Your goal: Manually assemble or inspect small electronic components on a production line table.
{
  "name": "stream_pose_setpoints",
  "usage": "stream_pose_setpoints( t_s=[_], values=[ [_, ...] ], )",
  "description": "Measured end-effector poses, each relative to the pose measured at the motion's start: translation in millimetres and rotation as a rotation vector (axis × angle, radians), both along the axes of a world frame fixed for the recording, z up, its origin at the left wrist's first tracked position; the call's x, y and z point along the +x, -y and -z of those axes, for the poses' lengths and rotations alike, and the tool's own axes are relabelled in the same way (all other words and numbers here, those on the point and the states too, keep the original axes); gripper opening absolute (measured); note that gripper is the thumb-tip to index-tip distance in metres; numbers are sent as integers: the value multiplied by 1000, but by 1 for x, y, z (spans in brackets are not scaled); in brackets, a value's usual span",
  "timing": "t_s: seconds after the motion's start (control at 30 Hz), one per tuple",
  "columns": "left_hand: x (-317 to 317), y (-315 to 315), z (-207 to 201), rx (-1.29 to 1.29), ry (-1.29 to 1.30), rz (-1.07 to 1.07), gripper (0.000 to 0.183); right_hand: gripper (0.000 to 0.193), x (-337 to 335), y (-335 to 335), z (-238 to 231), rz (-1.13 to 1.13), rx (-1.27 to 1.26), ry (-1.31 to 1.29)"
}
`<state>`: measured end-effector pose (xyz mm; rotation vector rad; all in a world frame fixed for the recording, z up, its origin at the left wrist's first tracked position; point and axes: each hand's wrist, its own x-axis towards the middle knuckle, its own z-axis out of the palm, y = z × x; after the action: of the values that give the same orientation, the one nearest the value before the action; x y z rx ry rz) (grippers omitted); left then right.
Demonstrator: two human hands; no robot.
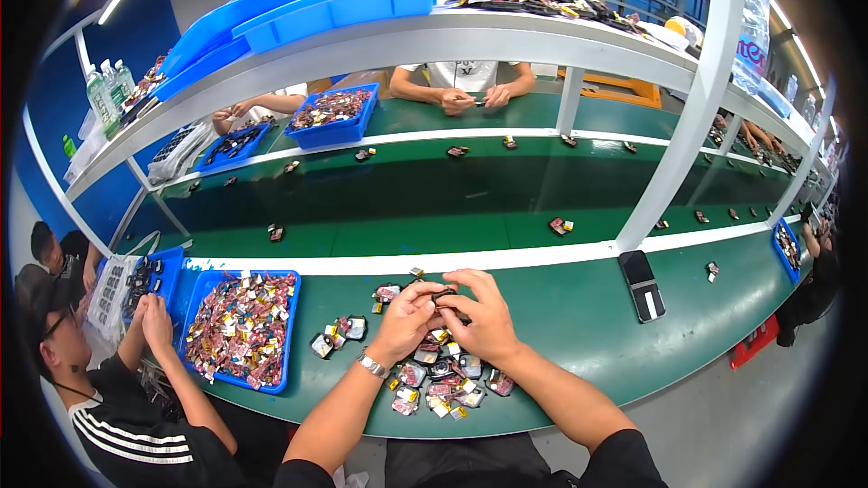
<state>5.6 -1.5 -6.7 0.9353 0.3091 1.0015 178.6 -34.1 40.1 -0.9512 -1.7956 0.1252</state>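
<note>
Above the near edge of the green table, my left hand (406, 322) and my right hand (485, 318) meet, fingers pinched together. Between them is a small dark casing (441, 296), mostly covered by the fingers. Right under my hands lies a loose pile of small electronic assemblies (442, 387), black casings with reddish boards and white and yellow labels. A smaller cluster of the same assemblies (337, 334) sits left of my left wrist, which wears a metal watch.
Left of the pile stands a blue bin (292, 330) full of small reddish boards. A black phone (642, 286) lies to the right. Beyond a white rail (407, 262), a green conveyor belt (425, 208) carries scattered assemblies. A white post (684, 99) rises at right. Co-workers sit left and opposite.
</note>
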Motion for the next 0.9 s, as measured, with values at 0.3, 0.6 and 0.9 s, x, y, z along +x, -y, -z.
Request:
stream_pose_setpoints(
  t_s=[0.3, 0.6, 0.9],
  values=[
    [5, -1, 3, 27, -23, -24, 30, 16, 2, 0, 4, -15, -47, -55],
    [10, 4, -3, 7, -130, -183, 30, 21, 6, -10, 15, -84, -76, -46],
    [6, 1, -4, -86, -218, -256, 30, 14, 3, -10, 16, -27, 121, 43]
  ],
)
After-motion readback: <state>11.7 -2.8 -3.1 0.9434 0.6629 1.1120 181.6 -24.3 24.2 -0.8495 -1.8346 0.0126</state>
